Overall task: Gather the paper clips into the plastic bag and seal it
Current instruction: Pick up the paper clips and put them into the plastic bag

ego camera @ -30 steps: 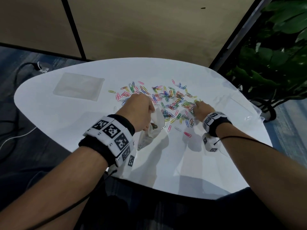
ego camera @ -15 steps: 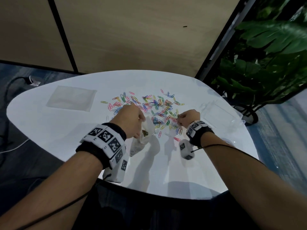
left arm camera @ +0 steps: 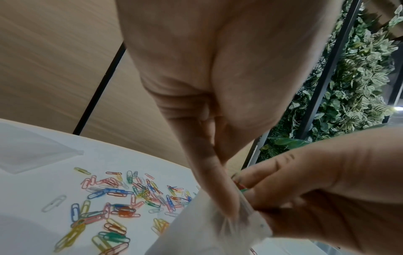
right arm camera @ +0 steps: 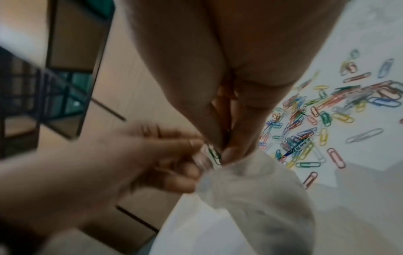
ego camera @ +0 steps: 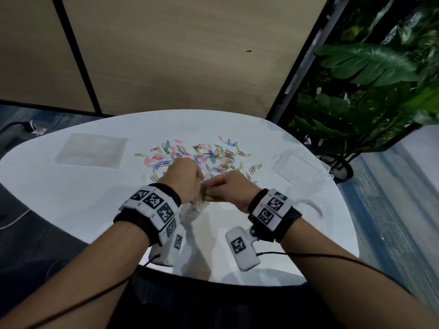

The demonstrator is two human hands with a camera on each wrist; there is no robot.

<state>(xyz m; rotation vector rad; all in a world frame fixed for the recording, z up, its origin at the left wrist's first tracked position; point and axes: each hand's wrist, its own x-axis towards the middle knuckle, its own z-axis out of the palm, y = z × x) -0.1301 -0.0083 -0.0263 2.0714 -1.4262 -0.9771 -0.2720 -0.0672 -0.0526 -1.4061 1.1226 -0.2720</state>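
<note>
- head view: left hand (ego camera: 184,180) pinching plastic bag (ego camera: 192,211) at its mouth, bag hanging long axis downward over white table (ego camera: 71,198).
- right hand (ego camera: 229,189) pinching paper clips (right arm camera: 214,155) at bag mouth.
- loose clips (ego camera: 202,155) scattered just beyond.

We wear black wristbands (ego camera: 285,216) with white square-coded tags (ego camera: 154,204), white camera pods (ego camera: 242,248) beneath, and thin black cables (ego camera: 95,300).

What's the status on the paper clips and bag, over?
Left hand pinches plastic bag mouth. Right hand feeding paper clips in. Most clips on table. Nothing blocking.
</note>
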